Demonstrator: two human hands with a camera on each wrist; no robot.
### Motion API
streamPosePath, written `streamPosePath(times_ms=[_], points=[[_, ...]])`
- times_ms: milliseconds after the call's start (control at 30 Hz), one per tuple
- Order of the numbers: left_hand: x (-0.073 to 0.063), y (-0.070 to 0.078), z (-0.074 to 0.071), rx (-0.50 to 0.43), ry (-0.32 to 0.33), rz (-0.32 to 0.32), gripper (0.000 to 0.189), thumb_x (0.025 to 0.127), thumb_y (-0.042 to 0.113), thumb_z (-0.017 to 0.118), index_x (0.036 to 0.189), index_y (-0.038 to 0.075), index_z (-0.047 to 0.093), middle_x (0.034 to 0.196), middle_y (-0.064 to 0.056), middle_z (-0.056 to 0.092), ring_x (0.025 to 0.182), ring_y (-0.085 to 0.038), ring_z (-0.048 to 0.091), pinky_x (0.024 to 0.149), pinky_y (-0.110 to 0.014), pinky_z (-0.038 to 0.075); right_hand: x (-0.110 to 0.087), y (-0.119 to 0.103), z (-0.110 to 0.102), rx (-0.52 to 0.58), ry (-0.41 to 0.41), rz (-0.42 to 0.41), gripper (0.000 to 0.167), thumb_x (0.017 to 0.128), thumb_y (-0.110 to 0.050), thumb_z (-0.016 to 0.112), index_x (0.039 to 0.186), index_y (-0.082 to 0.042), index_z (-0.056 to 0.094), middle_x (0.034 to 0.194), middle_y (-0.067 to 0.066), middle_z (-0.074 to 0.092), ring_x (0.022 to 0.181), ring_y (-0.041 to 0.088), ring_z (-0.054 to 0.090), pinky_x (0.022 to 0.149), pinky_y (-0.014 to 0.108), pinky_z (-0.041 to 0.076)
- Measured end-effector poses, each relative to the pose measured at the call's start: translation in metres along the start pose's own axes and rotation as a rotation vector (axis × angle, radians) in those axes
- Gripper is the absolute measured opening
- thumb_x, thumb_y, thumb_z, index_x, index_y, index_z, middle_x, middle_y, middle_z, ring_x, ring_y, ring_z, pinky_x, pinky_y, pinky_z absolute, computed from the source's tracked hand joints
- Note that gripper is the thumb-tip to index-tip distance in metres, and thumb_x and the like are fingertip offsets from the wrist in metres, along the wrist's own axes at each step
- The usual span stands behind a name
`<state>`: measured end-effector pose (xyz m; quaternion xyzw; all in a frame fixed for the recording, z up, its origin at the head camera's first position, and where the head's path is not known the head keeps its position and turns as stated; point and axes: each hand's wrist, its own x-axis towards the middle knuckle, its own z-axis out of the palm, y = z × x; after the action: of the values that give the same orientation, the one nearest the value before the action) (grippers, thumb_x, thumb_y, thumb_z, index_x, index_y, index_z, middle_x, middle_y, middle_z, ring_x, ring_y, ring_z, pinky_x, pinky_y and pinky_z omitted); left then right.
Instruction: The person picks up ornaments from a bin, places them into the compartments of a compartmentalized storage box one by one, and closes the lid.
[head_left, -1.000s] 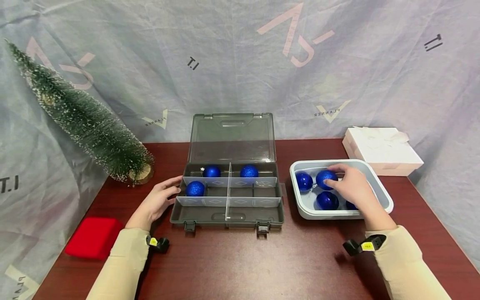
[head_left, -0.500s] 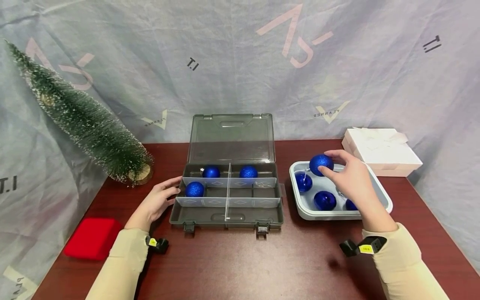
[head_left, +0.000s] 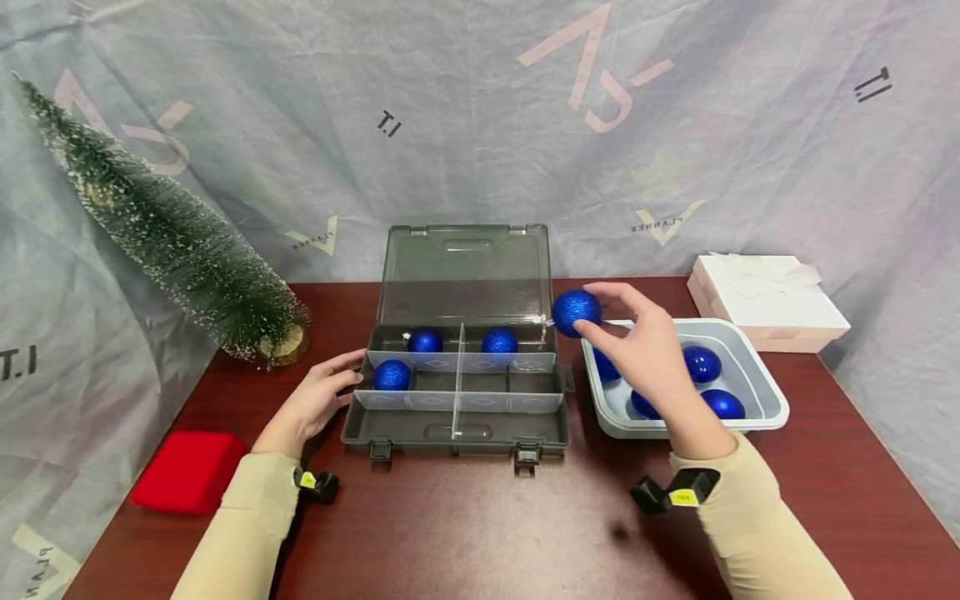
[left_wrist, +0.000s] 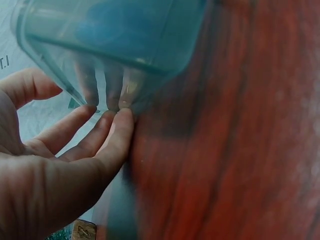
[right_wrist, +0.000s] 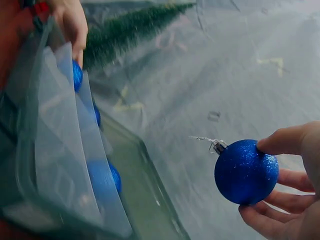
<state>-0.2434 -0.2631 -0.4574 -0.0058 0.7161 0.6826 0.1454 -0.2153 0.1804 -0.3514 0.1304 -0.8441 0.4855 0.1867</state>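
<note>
My right hand (head_left: 637, 342) pinches a glittery blue Christmas bauble (head_left: 577, 313) between thumb and fingers, in the air between the tray and the divided box. A silver cap with a clear loop points left from the bauble (right_wrist: 246, 172) in the right wrist view. The grey translucent organizer box (head_left: 453, 446) lies with its lid (head_left: 465, 279) raised. Three blue baubles sit in it: one back left (head_left: 424, 340), one back right (head_left: 499, 342), one middle left (head_left: 392, 376). Fingertips of my left hand (head_left: 318, 400) rest against the box's left side, loosely bent.
A pale grey tray (head_left: 765, 392) on the right holds several blue baubles, partly hidden by the right hand. Behind it stands a white gift box (head_left: 772, 292) with a bow. A frosted small tree (head_left: 172, 233) and a red box (head_left: 191, 472) are at left.
My right hand has lifted the glittery bauble out of the tray and carried it left toward the box's back right corner. The left hand stays at the box's side.
</note>
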Motion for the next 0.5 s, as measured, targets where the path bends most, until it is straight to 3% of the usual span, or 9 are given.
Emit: streamPosePath(times_ms=[100,300,500], points=[[0.0,0.0,0.0,0.002,0.001,0.004,0.06,0.102,0.002,0.045,0.159,-0.002,0.029,0.163,-0.022,0.022,0.136,-0.033,0.03,0.109,-0.053,0.028,0.003,-0.007,0.018,0.068,-0.035,-0.011,0.039,0.089,-0.009,0.08,0.127,-0.006,0.069,0.115,0.012,0.071,0.104,0.023,0.066,0.087,0.044,0.056],[-0.001,0.0,-0.001,-0.001,0.002,0.01,0.06,0.102,0.002,0.045,0.159,-0.003,0.028,0.163,-0.023,0.02,0.139,-0.036,0.027,0.111,-0.056,0.026,0.005,-0.022,0.056,0.216,-0.124,-0.014,0.041,0.088,-0.005,0.08,0.127,-0.004,0.068,0.121,0.013,0.069,0.111,0.024,0.066,0.089,0.04,0.056],[0.0,-0.002,-0.002,-0.007,-0.003,0.006,0.06,0.102,0.002,0.045,0.159,-0.002,0.028,0.163,-0.022,0.02,0.14,-0.035,0.027,0.111,-0.054,0.027,0.002,-0.029,0.094,0.265,-0.169,0.032,0.04,0.088,-0.009,0.081,0.125,-0.008,0.069,0.121,0.011,0.069,0.113,0.022,0.064,0.091,0.044,0.055]])
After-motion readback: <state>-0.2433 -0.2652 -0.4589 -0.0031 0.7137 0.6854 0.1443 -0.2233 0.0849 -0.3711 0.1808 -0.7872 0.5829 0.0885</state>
